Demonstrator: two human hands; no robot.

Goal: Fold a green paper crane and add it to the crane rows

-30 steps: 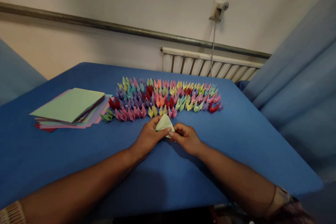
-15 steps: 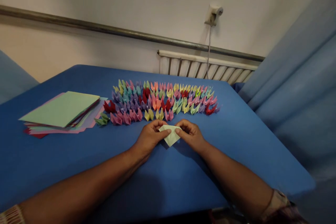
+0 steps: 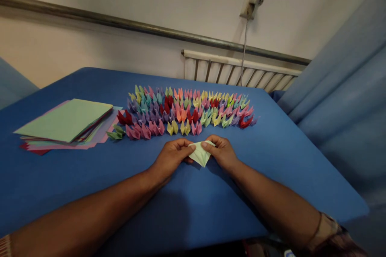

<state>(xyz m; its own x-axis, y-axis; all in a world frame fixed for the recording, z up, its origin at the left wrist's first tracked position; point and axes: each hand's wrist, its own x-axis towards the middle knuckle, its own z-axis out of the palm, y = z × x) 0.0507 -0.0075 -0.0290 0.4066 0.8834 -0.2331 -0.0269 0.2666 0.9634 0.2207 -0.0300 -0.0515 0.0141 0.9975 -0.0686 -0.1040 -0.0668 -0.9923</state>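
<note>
Folded pale-green paper (image 3: 200, 158), one piece. Head view: I see it pinched by its upper corners, left hand (image 3: 172, 155) and right hand (image 3: 222, 153) both clamped on it, tip toward the wearer. Beyond: folded paper figures (image 3: 182, 115), in rows, on a blue table (image 3: 271, 160). Leftward: coloured sheets (image 3: 68, 120), stacked.

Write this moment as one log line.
left hand: holds pale-green folded paper | right hand: holds same paper | beyond hands: origami cranes in rows | at left: coloured paper stack
</note>
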